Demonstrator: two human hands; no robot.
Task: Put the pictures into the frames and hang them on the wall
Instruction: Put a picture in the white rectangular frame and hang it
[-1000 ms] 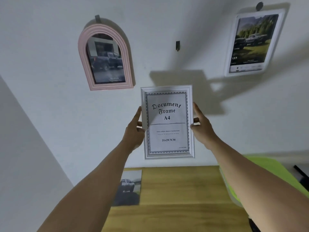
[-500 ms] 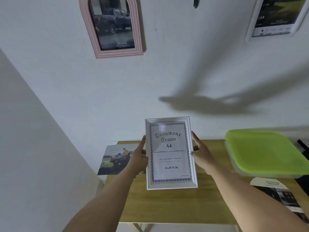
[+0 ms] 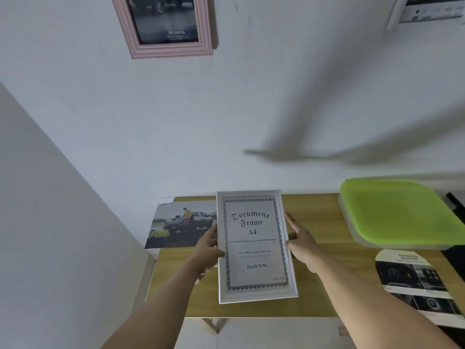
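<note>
Head view: white frame (image 3: pixel 254 245) gripped between left hand (image 3: pixel 207 250), right hand (image 3: pixel 302 244).

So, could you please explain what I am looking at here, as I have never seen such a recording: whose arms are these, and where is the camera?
There is no machine here: a person wears a wide-angle camera on the head, so this single view looks forward and down along their own arms. The left hand and right hand hold a white frame by its long edges, over a wooden table. It holds only its stock insert reading "Document Frame A4". On the table lie a truck picture at the left, a green-lidded box at the right and an arched printed sheet nearer the person. On the wall hang a pink frame with a car picture in it and, at the top right, part of another framed picture.
</note>
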